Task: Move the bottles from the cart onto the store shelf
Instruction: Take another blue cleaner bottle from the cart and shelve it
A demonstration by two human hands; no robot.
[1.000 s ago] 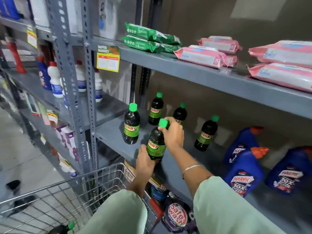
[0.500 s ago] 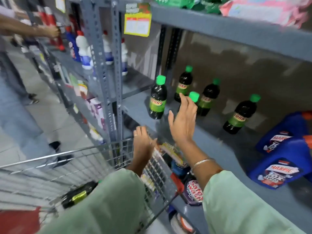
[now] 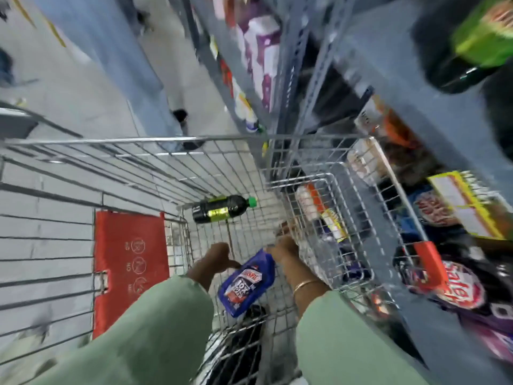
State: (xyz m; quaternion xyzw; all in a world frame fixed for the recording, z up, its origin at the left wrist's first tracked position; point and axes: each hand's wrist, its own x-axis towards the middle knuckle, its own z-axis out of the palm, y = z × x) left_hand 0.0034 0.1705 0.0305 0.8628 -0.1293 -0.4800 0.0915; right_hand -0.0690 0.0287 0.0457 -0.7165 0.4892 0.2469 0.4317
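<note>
Reaching into the cart (image 3: 177, 140), both hands converge on a blue bottle (image 3: 247, 282) at lower centre: left hand (image 3: 213, 262) curled alongside, right hand (image 3: 283, 245) at its neck; fingers' closure unclear. Dark bottle (image 3: 222, 209) lies flat, awaiting.

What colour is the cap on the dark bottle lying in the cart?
Green. The bottle's cap shows best in the head view.

Grey tiled floor (image 3: 83, 87), blurred
</note>
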